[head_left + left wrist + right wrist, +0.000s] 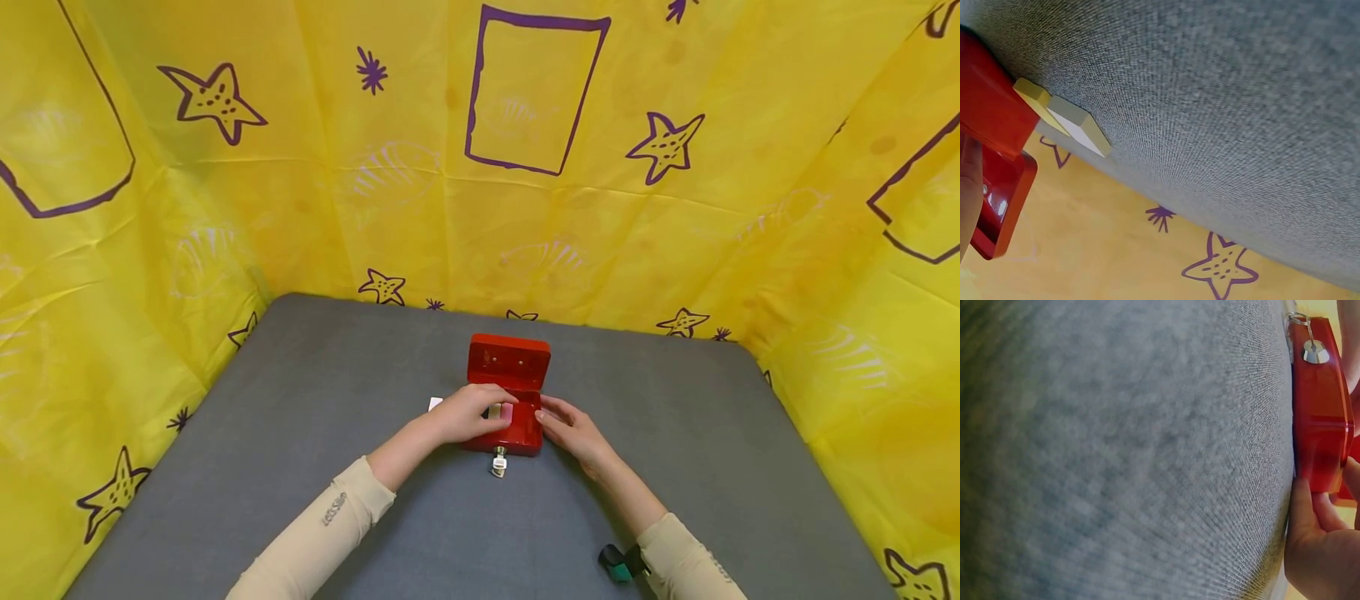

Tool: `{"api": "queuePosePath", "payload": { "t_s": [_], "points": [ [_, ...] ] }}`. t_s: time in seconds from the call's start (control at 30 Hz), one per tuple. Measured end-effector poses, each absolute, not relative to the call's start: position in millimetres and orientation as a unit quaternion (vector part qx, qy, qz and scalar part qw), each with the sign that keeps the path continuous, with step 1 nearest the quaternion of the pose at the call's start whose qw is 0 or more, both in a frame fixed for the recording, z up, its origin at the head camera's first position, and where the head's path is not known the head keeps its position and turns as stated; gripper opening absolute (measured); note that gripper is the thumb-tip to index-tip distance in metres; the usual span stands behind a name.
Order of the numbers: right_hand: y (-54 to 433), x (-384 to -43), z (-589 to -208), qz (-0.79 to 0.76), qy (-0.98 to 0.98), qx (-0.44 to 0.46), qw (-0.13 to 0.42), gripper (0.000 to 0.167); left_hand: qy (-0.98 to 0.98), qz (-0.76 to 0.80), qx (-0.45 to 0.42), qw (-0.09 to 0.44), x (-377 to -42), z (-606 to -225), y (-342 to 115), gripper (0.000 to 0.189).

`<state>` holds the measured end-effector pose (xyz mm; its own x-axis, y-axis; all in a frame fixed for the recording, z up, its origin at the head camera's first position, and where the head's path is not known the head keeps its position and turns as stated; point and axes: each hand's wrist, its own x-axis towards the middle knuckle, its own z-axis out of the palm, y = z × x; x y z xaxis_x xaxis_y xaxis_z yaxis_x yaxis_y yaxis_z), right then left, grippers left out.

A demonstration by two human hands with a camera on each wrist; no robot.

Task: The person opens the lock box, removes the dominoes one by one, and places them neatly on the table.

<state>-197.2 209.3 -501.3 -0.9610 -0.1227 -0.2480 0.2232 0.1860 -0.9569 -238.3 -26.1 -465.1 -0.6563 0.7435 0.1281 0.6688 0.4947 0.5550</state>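
Note:
A red cash box [525, 437] rests on the grey table with its lid [508, 360] raised at the back. A key with a ring [499, 462] sits in the front lock [1315, 352]. My left hand [472, 413] reaches over the box from the left, thumb and fingers curved about a small pink block [506, 412] inside. Something pale and something dark show beside that block, partly hidden by the hand. At the box's right side, my right hand [573, 429] grips the wall, thumb [1352, 475] at the rim and fingers against the outside.
Left of the box, a white block [1082, 125] and a yellow block [1034, 94] stand on the table [315, 400]; the head view shows only part of the white one. Yellow cloth [420, 225] with drawn starfish encloses the table's back and sides.

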Motion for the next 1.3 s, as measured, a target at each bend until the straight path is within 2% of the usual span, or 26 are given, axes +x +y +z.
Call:
{"api": "queuePosePath", "payload": {
  "t_s": [0.57,0.8,1.3],
  "points": [
    [210.2,-197.5,-501.8,-0.644,0.751,0.027,0.142,0.052,0.878,0.213,0.423,0.064,-240.5,-472.0,-16.3,0.033],
    [210.1,-198.3,-501.5,-0.641,0.753,0.035,0.143,0.053,0.87,0.21,0.444,0.051,-242.3,-475.0,-15.3,0.03],
    [210.8,-197.6,-501.6,-0.645,0.751,0.031,0.141,0.052,0.865,0.217,0.448,0.063,-239.2,-472.0,-9.1,0.03]
  ]
}}
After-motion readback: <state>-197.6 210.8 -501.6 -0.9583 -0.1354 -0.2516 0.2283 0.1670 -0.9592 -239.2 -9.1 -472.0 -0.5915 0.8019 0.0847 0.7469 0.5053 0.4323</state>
